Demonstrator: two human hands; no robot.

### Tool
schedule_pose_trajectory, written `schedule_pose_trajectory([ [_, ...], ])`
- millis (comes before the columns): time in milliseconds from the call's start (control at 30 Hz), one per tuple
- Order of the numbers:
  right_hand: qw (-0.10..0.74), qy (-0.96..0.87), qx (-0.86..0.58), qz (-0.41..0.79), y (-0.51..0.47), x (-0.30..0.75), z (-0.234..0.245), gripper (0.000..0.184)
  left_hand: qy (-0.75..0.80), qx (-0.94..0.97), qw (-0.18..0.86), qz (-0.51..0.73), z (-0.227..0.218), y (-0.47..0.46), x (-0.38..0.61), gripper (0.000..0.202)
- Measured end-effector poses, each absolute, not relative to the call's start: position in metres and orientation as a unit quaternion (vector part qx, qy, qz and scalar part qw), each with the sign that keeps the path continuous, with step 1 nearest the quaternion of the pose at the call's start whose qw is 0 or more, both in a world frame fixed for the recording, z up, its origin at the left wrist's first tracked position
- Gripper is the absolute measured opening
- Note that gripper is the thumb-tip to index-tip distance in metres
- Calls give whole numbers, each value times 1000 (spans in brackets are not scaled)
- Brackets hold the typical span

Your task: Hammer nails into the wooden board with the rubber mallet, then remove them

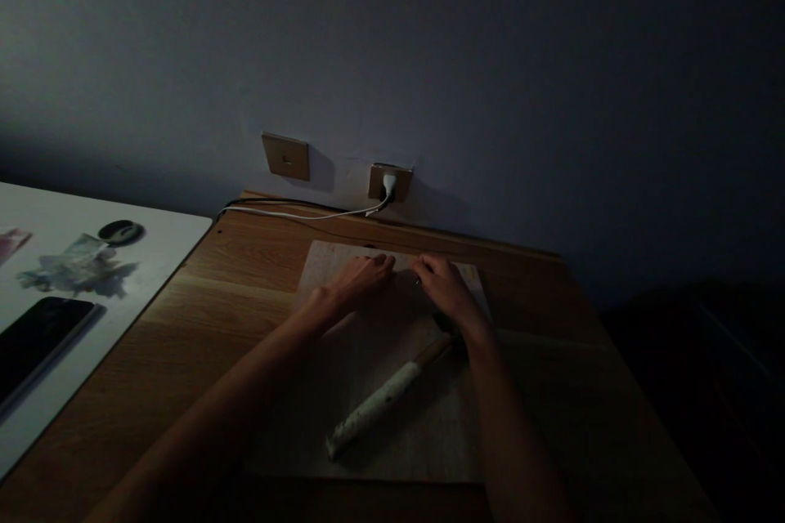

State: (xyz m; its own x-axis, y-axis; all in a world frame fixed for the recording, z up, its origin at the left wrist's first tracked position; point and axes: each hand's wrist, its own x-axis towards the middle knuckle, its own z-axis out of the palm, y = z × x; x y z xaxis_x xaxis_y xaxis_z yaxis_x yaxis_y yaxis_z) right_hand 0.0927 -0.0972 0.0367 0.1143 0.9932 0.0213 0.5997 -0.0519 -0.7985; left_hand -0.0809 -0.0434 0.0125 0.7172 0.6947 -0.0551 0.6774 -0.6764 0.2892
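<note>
My left hand is closed near the far edge of a pale wooden board, its fingertips curled together; what they hold, if anything, is hidden. Just to its right, my right hand is also closed, and a tiny shiny tip shows below its fingers, too small and dark to name. A hammer lies slantwise on the board below both hands. Pale wrapping covers its handle, while its dark head rests partly hidden by my right wrist.
The board lies on a wooden tabletop against the wall. At left, a white surface bears a phone, a crumpled clear plastic bag and a dark round object. Cables run to a wall socket.
</note>
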Motion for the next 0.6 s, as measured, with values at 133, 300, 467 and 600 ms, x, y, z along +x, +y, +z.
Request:
schedule_pose_trajectory([
  [133, 286, -625, -684, 246, -102, 92, 46, 30, 420, 882, 201, 77, 7, -44, -75, 22],
  [300, 304, -627, -690, 195, -107, 89, 61, 25, 424, 700, 534, 211, 14, -41, -70, 30],
  [467, 300, -654, -670, 181, -116, 83, 77, 18, 346, 458, 788, 223, 19, -45, -63, 26],
  [600, 288, -685, -642, 188, -124, 78, 83, 16, 311, 350, 853, 230, 14, -54, -54, 32],
])
